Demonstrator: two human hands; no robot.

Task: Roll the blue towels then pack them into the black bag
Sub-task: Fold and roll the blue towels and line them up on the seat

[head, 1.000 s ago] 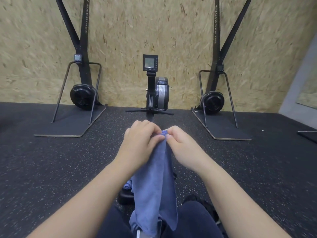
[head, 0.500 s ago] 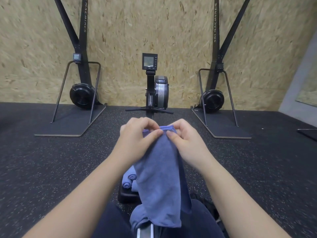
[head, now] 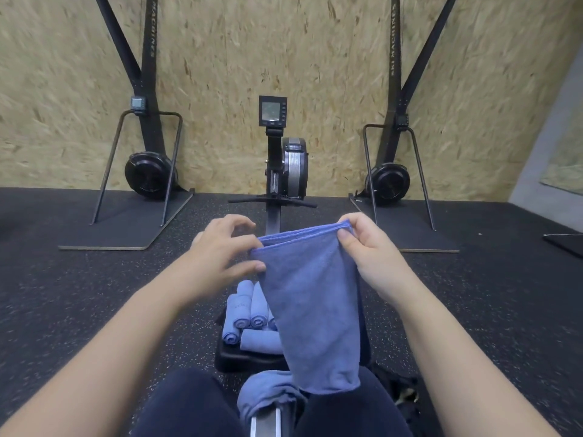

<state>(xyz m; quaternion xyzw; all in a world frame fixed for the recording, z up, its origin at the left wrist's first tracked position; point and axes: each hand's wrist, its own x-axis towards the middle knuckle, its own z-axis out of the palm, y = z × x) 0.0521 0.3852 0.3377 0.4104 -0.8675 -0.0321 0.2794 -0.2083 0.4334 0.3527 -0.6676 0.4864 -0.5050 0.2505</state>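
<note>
I pinch the blue towel (head: 310,307) taut with left hand (head: 220,250) and right hand (head: 369,250) (top corners) so it hangs flat for rolling.

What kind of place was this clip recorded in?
Most likely a gym. A rowing machine stands ahead against a chipboard wall, flanked by two ski machines, all on speckled black rubber flooring.

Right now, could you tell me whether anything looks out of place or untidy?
One rolled towel lies crosswise in front of the upright-stacked rolls, and a loose blue towel sits crumpled between the knees. Otherwise nothing stands out.
</note>
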